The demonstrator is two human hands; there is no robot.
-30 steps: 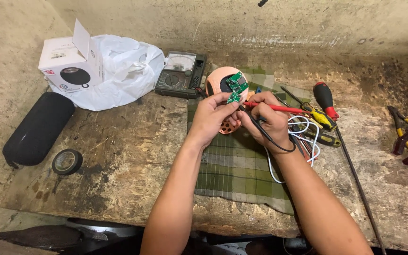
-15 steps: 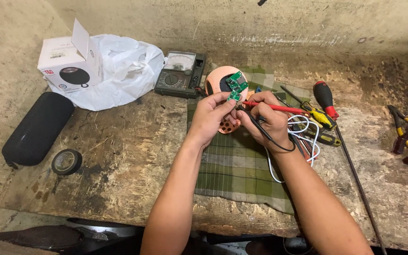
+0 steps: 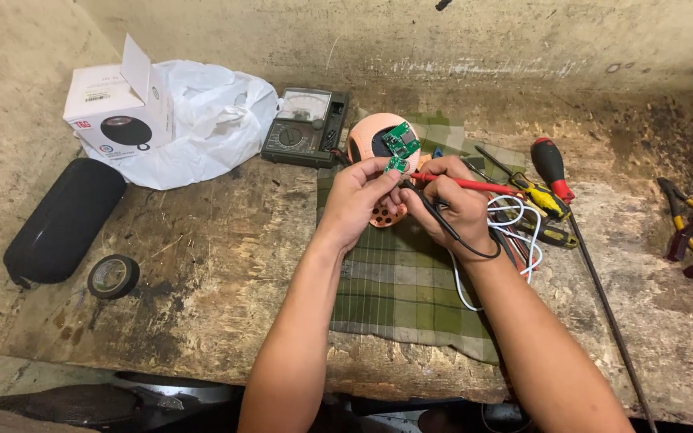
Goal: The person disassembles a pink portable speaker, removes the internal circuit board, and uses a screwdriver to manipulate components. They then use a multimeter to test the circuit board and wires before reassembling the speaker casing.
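A small green circuit board [image 3: 395, 164] is pinched between the curled fingers [image 3: 380, 170] of the left hand [image 3: 358, 196], held just above a green plaid cloth [image 3: 411, 289] spread over a stained, worn wooden desk [image 3: 202, 273]. The fingers of the right hand [image 3: 452, 200] are closed around two slim meter probes, a red probe [image 3: 463, 183] lying across the knuckles and a black probe [image 3: 435, 216] angled under the palm; the probe tips are brought up against the board, though the exact contact point cannot be made out. A black lead is looped round the right wrist. Beneath the hands a round salmon-pink perforated grille [image 3: 382, 215] is partly hidden. Just beyond the fingertips a round salmon-pink speaker shell [image 3: 366, 140] is seen, with a second green circuit board [image 3: 401, 140] raised at its top. To the right of the fingers, coiled white cable [image 3: 519, 232], a yellow-and-black screwdriver [image 3: 541, 196] and a red-and-black screwdriver [image 3: 551, 164] are laid together, with a long thin metal rod [image 3: 603, 297] running past them and pliers [image 3: 687, 228] further off. Beyond and to the left, an analogue multimeter [image 3: 302, 128] with a dark green case is placed beside a crumpled white plastic bag [image 3: 210, 120] and a white cardboard box [image 3: 110, 112]. Well left, a black cylindrical fabric-covered speaker [image 3: 62, 220] and a roll of black tape [image 3: 112, 276] are set down.
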